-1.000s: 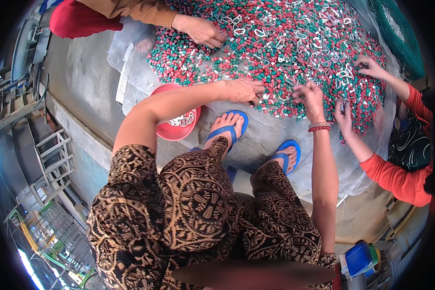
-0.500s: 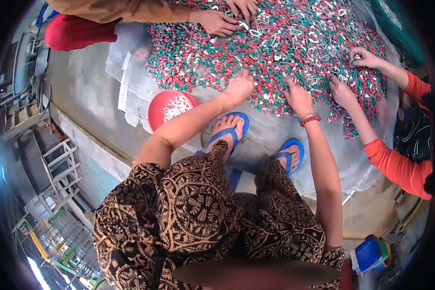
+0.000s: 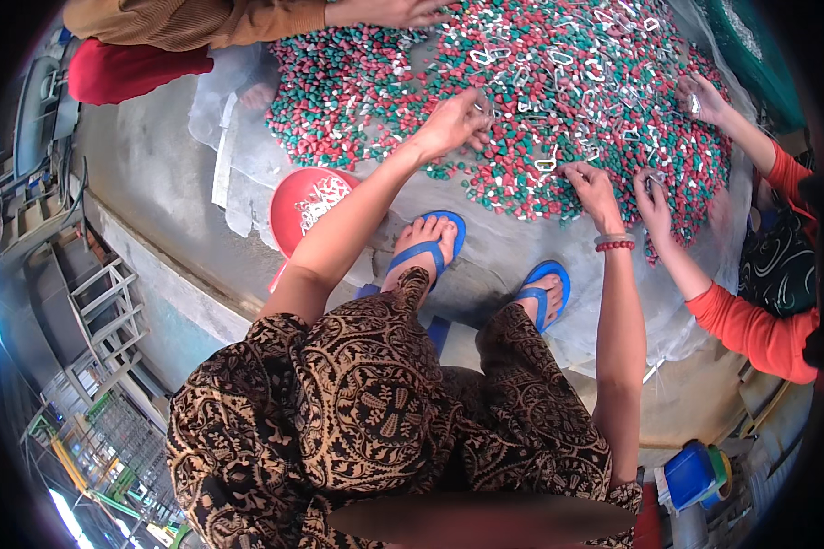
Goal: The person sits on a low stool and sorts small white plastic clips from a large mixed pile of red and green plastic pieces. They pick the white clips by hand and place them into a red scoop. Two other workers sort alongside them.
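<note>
A broad heap of small red, green and white pieces (image 3: pixel 513 190) lies on a clear plastic sheet (image 3: pixel 604 320) spread over the floor, with pale oblong loops scattered across it. The person's left hand (image 3: pixel 455 126) is over the near part of the heap, its fingers curled inward; something pale shows near the fingertips, but I cannot tell whether it is pinched. The right hand (image 3: pixel 595 195) is at the near edge, thumb and fingers bent close together; whether anything is between them cannot be made out. A pale loop (image 3: pixel 547 166) lies on the pieces just to the left of its fingertips. A red beaded bracelet (image 3: pixel 614 243) circles the right wrist.

Beside the left forearm is a red bowl (image 3: pixel 287 199) holding white loops (image 3: pixel 320 201), its right side partly hidden by the arm. The person's feet, in blue sandals (image 3: pixel 455 225), are below the heap.

At the right, a co-worker in orange sleeves (image 3: pixel 751 331) has both hands over the heap. At the upper left, another co-worker's hand (image 3: pixel 389 12) reaches from a brown sleeve (image 3: pixel 275 18).
</note>
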Demonstrator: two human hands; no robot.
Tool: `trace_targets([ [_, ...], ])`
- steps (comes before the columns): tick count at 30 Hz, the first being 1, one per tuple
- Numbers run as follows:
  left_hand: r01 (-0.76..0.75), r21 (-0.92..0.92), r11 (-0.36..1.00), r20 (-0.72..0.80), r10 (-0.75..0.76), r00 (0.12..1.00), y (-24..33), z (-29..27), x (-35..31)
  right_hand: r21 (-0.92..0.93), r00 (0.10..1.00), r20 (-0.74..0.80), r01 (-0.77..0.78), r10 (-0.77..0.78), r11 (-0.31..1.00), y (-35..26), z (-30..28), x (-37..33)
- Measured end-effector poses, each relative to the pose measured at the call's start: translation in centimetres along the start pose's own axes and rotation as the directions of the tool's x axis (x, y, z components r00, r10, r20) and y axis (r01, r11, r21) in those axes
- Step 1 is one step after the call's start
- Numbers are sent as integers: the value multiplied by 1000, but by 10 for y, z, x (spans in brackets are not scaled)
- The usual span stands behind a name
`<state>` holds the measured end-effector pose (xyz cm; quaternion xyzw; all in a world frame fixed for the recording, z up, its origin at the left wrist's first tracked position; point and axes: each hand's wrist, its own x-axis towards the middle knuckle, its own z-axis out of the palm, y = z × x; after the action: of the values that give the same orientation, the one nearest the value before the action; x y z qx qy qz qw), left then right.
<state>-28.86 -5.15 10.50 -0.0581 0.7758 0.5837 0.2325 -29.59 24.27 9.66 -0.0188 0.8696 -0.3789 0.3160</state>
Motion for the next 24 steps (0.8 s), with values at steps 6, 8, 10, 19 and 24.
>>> trace_targets([
  [6, -214, 675, 706, -79, 358, 930, -10, -19, 29, -591, 978, -61, 124, -197, 797, -13, 31, -7],
  [8, -100, 632, 769, -172, 265, 949, -20, -12, 35, -578, 959, -66, 187, -274, 794, -13, 37, -3],
  [10, -110, 687, 718, -166, 302, 939, -27, -5, 35, -549, 955, -67, 205, -287, 811, -11, 40, 1],
  [19, -237, 566, 789, -139, 376, 916, -6, -20, 27, 798, 982, 158, -66, -103, 598, -17, -19, -11],
  [24, -133, 50, 990, -54, 136, 989, 16, -23, 13, 976, 893, 199, -144, -403, 162, -24, -25, -29],
])
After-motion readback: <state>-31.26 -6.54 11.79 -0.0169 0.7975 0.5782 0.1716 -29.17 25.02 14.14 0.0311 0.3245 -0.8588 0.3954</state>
